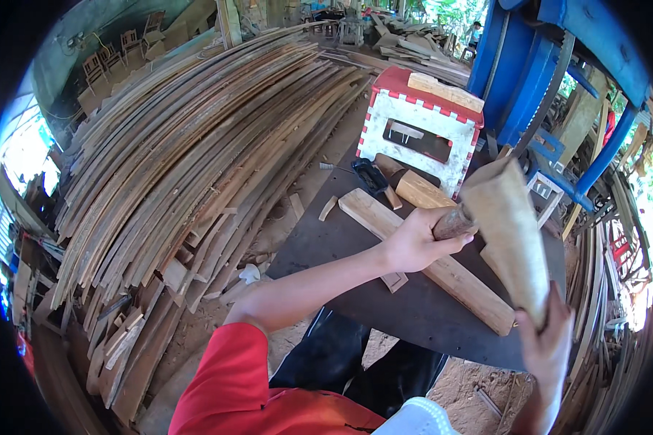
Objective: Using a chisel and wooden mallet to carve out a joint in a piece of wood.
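Observation:
My left hand point(413, 243) is closed around a short, round brown piece of wood point(453, 224), whose full shape is hidden. Right beside it, a pale tapered wooden piece point(511, 235) stands at a slant above the dark table point(319, 243), blurred by motion. My right hand point(548, 333) grips its lower end. Whether the two wooden pieces are joined, I cannot tell. Under my left wrist a long wooden board point(468, 283) lies diagonally across the table. Behind it rest a black tool point(370, 176) and a thick rounded wooden piece point(422, 190) with a darker end.
A red and white step stool point(374, 119) stands at the table's far side, a wooden offcut point(446, 90) on top. Behind it rises a blue band saw point(519, 87). Long planks point(189, 145) are heaped at the left, and more timber point(595, 290) leans at the right.

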The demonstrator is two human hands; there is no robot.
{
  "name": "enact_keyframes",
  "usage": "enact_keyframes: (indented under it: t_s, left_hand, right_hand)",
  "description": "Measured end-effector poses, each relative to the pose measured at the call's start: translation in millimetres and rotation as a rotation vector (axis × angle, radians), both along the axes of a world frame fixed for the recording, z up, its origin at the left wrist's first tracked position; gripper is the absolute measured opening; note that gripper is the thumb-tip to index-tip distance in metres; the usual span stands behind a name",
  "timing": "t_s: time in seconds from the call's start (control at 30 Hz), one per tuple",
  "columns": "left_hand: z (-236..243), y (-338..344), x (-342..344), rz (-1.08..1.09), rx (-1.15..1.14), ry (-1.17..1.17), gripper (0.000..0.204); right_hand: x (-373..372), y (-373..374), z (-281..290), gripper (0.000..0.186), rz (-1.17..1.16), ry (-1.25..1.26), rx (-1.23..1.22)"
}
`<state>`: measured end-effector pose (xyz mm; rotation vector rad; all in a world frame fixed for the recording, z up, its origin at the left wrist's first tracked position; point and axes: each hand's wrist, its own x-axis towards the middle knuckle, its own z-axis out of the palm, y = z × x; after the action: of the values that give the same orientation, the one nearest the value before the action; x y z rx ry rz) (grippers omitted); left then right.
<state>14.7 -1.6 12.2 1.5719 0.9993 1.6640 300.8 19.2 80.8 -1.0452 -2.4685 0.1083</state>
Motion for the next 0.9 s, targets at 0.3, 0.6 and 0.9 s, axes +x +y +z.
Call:
enact_keyframes:
  t_s: [0.3,0.6,0.9]
  left_hand:
    - [-0.5,0.4,2.4,0.015,0.052,0.040,0.018]
    - [-3.8,-1.1,-1.1,-0.005,0.038,0.031,0.017]
    - [-5.8,0.5,0.4,-0.014,0.035,0.011,0.017]
  right_hand:
    - [23.0,1.4,20.2,0.051,0.215,0.633,-0.058]
    - [13.4,-0.8,20.4,0.049,0.212,0.566,-0.064]
    - [5.9,-1.2,6.1,0.053,0.028,0.549,-0.197]
